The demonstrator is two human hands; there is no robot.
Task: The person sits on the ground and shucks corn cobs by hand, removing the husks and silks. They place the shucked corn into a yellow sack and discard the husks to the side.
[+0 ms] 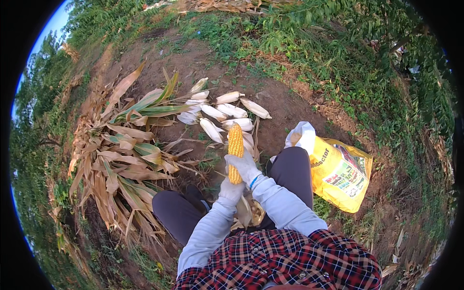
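Observation:
A bare yellow corn cob (pixel 236 143) stands out lengthwise between my two gloved hands, above my lap. My right hand (pixel 244 166), in a pale glove with a blue band at the wrist, wraps around its lower half. At the cob's bottom end is my left hand (pixel 231 189), also gloved; its fingers are largely hidden behind the cob and the other hand. Just beyond lie several corn ears in pale husks (pixel 233 111) on the soil. Loose husk (pixel 244 212) shows between my legs, under my forearms.
A large heap of dry corn stalks and leaves (pixel 123 163) spreads on the left. To the right, beside my knee, lies a yellow printed sack (pixel 340 174) with a white bag (pixel 301 137) at its mouth. Green weeds (pixel 326 69) grow beyond the brown soil.

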